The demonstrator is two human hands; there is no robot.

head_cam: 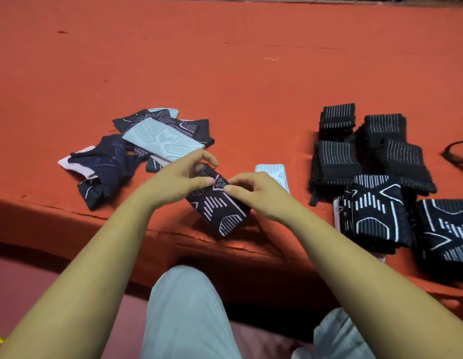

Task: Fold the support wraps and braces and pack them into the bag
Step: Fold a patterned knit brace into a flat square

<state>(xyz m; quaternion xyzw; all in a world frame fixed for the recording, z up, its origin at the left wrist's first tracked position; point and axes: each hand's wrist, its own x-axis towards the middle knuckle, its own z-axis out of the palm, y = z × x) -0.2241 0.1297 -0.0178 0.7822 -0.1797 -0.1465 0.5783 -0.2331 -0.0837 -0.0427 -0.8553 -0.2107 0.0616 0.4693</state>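
The head camera looks steeply down, close over the orange ledge (225, 73).

Bare forearms (90, 260), pale grey trousers (181, 320), faintly creased.

Light: dim, warm, reddish cast across the tabletop (225, 60).
Shadows: soft, deepest beneath its front edge.
Sharpness: mildly soft; folded braces (339, 161) lose detail in black.
Edges: wide-angle curving.
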